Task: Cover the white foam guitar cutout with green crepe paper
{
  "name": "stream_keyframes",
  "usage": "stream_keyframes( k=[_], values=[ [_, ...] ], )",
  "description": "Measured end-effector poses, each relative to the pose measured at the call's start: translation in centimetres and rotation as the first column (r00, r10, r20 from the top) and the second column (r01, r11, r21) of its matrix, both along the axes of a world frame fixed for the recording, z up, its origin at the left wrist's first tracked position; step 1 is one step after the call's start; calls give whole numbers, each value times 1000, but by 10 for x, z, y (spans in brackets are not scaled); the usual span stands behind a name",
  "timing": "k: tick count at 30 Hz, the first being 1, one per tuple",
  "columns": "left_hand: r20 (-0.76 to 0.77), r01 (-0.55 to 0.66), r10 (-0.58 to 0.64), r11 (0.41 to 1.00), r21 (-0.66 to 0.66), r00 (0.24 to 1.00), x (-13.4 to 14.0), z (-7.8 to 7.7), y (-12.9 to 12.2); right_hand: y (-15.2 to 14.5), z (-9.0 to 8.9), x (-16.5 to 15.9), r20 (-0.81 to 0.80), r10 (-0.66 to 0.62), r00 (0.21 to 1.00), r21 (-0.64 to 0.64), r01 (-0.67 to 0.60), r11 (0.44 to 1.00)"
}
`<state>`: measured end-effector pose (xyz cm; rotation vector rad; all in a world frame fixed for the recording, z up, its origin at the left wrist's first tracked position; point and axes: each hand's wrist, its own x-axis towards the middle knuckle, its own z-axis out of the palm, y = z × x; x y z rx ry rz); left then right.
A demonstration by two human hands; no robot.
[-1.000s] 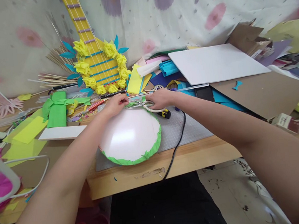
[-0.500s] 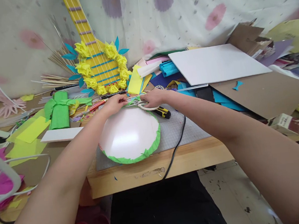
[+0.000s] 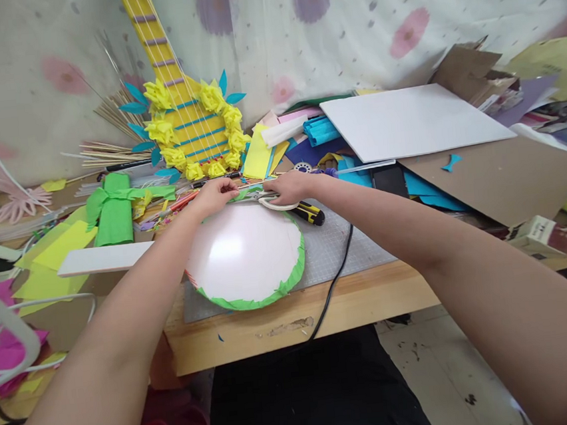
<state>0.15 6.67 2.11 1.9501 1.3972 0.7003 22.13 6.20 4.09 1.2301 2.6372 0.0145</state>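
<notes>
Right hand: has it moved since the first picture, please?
Yes. Judged against the large white board, the right hand has moved slightly to the left in the picture.

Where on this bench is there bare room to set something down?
Bare: the grey mat between the green-edged disc and the black cable, and the large white board, bordered by brown cardboard. Crowded: the disc's far edge, where the scissors are, and around the yellow guitar.
</notes>
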Motion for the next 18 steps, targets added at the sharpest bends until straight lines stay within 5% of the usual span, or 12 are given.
stream_keyframes(
  k=[7, 12, 18],
  values=[
    [-202, -16, 29, 998, 68, 979, -5, 13, -2, 2, -3, 4, 10, 14, 1000, 34, -14, 999],
    [-419, 21, -35, 999, -37, 907, -18, 27, -1, 0, -4, 5, 8, 0, 1000, 5, -1, 1000],
    [-482, -92, 80, 996, -2, 873, -18, 21, -4, 3, -9, 3, -28, 0, 1000, -13, 0, 1000]
  ],
)
